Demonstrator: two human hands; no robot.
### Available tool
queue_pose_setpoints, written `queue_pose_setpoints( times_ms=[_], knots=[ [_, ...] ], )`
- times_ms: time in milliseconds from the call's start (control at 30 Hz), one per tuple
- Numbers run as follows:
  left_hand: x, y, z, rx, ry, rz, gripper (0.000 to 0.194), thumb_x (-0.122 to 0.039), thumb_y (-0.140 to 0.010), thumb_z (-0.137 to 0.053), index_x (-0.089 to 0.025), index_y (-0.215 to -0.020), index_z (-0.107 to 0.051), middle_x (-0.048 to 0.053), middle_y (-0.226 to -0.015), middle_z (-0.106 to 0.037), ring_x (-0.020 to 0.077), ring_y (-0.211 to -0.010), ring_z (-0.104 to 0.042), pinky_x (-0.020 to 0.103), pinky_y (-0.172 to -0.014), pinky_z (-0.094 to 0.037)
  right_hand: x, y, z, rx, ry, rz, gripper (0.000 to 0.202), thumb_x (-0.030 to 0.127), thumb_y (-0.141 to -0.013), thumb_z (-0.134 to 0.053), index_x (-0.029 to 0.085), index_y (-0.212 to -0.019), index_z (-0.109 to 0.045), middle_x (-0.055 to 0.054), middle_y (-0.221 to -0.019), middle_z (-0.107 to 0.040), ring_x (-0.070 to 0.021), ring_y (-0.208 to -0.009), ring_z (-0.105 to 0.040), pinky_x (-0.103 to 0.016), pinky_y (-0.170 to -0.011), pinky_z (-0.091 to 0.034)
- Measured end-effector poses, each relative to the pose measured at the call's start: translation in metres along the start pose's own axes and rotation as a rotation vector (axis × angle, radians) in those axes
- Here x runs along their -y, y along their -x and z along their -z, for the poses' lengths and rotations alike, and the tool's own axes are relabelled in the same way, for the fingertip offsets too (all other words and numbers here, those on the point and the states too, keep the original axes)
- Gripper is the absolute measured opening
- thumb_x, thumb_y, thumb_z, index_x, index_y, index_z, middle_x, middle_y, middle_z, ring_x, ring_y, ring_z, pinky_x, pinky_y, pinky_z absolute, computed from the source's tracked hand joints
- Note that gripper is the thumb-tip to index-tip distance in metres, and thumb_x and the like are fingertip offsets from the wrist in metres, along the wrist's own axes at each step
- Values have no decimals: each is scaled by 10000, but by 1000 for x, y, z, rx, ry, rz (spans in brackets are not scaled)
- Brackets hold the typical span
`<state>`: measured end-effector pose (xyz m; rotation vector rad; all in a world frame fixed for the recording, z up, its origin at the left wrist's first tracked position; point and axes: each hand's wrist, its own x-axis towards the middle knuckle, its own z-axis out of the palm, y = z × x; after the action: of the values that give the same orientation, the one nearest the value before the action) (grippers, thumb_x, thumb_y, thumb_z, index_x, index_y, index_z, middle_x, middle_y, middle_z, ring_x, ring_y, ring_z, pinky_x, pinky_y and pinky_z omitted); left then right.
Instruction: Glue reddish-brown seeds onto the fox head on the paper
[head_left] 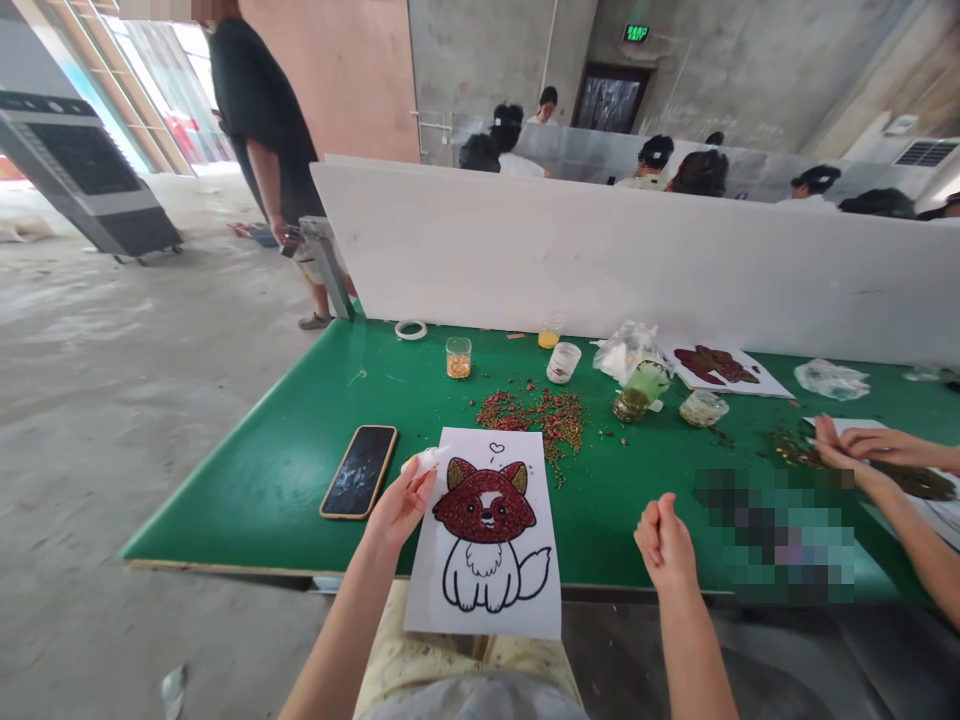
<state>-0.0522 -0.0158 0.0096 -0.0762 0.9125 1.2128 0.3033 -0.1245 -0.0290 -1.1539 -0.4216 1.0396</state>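
Note:
A sheet of white paper (427, 590) with a fox drawing lies in front of me, its near end past the table edge over my lap. The fox's head (480, 510) is covered in dark red grains, with green ones in the ears; its body is bare outline. At the sheet's upper left, my left hand (403, 502) is closed on a small white object (427, 460), perhaps a glue bottle. Off to the right of the sheet, my right hand (664, 540) is held closed above the table; what it holds, if anything, is hidden. Mixed red and green beans (532, 415) lie scattered beyond the sheet.
A phone (359, 472) lies left on the green table (247, 480). Behind the beans stand a cup of corn kernels (459, 358), a clear cup (563, 363) and a tipped jar of green beans (641, 392). A co-worker's hands (862, 450) work at right. A white partition (600, 240) borders the table.

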Motion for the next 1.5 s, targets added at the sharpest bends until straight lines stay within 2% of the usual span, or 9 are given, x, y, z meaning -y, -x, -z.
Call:
queue_pose_setpoints(
  times_ms=[200, 333, 467, 633, 800, 967, 1100, 1367, 1500],
  knots=[
    [0, 2, 1, 3, -9, 16, 172, -114, -888, -482, -97, -984, -623, 86, -800, -700, 122, -671, -685, 174, -622, -580, -1, -6, -8, 82, 8, 65, 400, 334, -601, -813, 194, -958, -699, -103, -1125, -666, -193, -901, -665, -289, -728, -562],
    [-1, 4, -1, 3, -12, 14, 171, -112, -893, -470, -100, -958, -628, 82, -797, -699, 116, -671, -683, 169, -628, -578, -5, -5, -6, 27, 38, 22, 367, 340, -514, -855, 190, -809, -697, -41, -713, -711, -125, -508, -611, -231, -430, -484],
    [0, 4, -2, -10, -13, 22, 171, -156, -891, -496, -104, -995, -621, 82, -786, -700, 118, -650, -682, 171, -612, -579, -4, 2, -10, 58, 36, 23, 406, 528, -622, -756, 186, -546, -550, 92, -293, -348, -28, -251, -245, -174, -269, -198],
    [0, 4, -1, 0, -15, 32, 210, -206, -902, -486, -108, -1041, -607, 91, -796, -700, 126, -656, -682, 185, -606, -583, 0, 4, -24, 104, -17, -1, 338, 393, -543, -835, 206, -761, -656, -17, -710, -666, -110, -550, -557, -245, -486, -469],
    [0, 5, -2, -11, -10, 36, 182, -187, -895, -494, -104, -1007, -612, 91, -797, -696, 130, -663, -682, 187, -597, -583, -2, 11, -37, 237, -255, -6, 201, 367, -680, -728, 240, -612, -588, 1, -763, -591, -160, -803, -572, -355, -782, -479],
    [0, 5, -1, -6, -30, 42, 166, -134, -908, -446, -96, -941, -605, 85, -760, -690, 124, -646, -680, 190, -593, -586, 3, 27, -55, 320, -383, 1, 592, 330, -839, -546, 196, -399, -174, 34, -439, -214, -137, -513, -358, -377, -657, -420],
    [0, 3, -1, -6, -47, 33, 175, -127, -915, -427, -91, -887, -596, 88, -741, -690, 125, -640, -681, 191, -588, -587, 16, 38, -67, 339, -492, -57, 600, 331, -882, -513, 180, -457, -119, 76, -439, -52, -95, -425, -118, -286, -490, -344],
    [0, 1, 0, 22, -57, 32, 215, -140, -926, -403, -85, -859, -601, 91, -735, -693, 125, -635, -684, 187, -594, -587, 31, 44, -77, 456, -621, -155, 285, 274, -875, -555, 199, -637, -420, 121, -475, -179, -37, -373, 21, -194, -330, -106],
    [0, 2, 0, 20, -46, 32, 207, -132, -922, -410, -83, -870, -604, 95, -743, -691, 131, -643, -686, 190, -591, -588, 34, 43, -78, 450, -623, -163, 255, 210, -813, -585, 189, -614, -427, 73, -596, -372, -24, -362, -149, -189, -322, -203]
  ],
)
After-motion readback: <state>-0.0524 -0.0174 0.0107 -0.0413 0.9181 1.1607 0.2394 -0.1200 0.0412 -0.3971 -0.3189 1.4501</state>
